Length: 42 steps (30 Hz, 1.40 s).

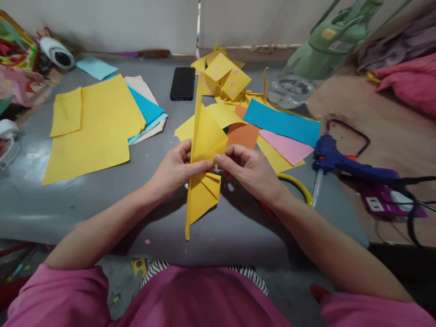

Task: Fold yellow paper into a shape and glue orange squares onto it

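Observation:
A folded yellow paper (207, 136) stands lengthwise between my hands, with a long narrow strip along its left edge and creased flaps below. My left hand (179, 165) pinches it around the middle, thumb across the front and fingers behind the strip. On the paper's right edge, the thumb and fingers of my right hand (250, 170) are closed. Behind it lie loose yellow, orange (243, 134), pink (286, 146) and blue (282, 123) papers. Farther back sits a yellow folded paper piece with pink dots (226, 77).
Yellow sheets (98, 122) lie at the left, beside a black phone (183, 83). A green-topped clear bottle (306, 63) stands at the back right. A blue glue gun (340, 159) with cables and yellow-handled scissors (299, 184) are near my right forearm.

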Each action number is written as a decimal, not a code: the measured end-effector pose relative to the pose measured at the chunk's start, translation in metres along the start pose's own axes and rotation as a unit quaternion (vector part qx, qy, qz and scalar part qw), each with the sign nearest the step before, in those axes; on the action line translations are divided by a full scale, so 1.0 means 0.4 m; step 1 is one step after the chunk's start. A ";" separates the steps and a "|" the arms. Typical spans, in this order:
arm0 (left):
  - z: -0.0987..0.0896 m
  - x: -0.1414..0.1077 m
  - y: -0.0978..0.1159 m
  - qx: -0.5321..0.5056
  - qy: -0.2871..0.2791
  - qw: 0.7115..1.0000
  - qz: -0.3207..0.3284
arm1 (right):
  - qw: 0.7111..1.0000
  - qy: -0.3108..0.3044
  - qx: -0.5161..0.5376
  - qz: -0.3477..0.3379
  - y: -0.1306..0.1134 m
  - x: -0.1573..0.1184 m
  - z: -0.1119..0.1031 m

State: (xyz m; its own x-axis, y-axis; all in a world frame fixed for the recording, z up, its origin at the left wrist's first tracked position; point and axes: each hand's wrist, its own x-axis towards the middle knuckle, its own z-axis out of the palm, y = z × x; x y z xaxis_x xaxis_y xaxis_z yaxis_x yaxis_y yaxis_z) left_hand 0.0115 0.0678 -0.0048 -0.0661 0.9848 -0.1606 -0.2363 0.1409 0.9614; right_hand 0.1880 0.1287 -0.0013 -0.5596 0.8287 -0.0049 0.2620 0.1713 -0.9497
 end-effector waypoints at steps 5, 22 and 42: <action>-0.009 0.005 -0.001 -0.026 -0.020 0.999 -0.036 | 0.998 -0.031 0.047 0.003 0.004 -0.003 -0.002; -0.015 0.010 0.004 -0.046 -0.021 0.997 -0.058 | 0.998 -0.047 -0.039 -0.034 0.002 -0.004 -0.006; -0.018 0.008 0.005 -0.034 -0.055 0.996 -0.057 | 0.997 -0.044 -0.046 -0.047 -0.002 -0.007 -0.005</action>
State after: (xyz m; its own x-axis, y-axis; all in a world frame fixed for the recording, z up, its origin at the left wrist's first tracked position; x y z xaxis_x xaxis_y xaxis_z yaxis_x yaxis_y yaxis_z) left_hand 0.0037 0.0706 -0.0049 0.0715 0.9684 -0.2389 -0.3011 0.2493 0.9204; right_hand 0.1908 0.1272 0.0001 -0.6509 0.7574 0.0514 0.2741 0.2975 -0.9145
